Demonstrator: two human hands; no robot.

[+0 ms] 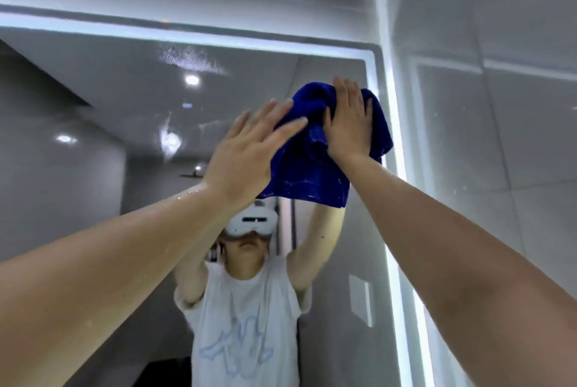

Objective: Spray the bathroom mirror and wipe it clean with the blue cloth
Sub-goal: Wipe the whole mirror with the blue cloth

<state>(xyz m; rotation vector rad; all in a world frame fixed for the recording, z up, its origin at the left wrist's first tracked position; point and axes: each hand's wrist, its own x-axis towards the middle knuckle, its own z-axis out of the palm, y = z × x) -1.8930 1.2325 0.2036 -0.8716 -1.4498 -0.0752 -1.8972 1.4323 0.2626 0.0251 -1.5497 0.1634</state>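
The bathroom mirror [131, 111] fills the view, edged by a lit strip along its top and right side. A dark blue cloth [304, 168] is bunched against the glass near the upper right corner. My right hand [348, 124] presses flat on the cloth's right part, fingers straight and pointing up. My left hand [249, 149] lies flat on the cloth's left edge, fingers stretched toward the right. A patch of spray droplets [190, 60] clings to the glass near the top edge. Water beads show on my left forearm. No spray bottle is in view.
A glossy tiled wall [499, 105] meets the mirror's right edge. The lit frame strip [396, 230] runs down the right side. A person's reflection in a white shirt and headset shows low in the glass, along with ceiling lights.
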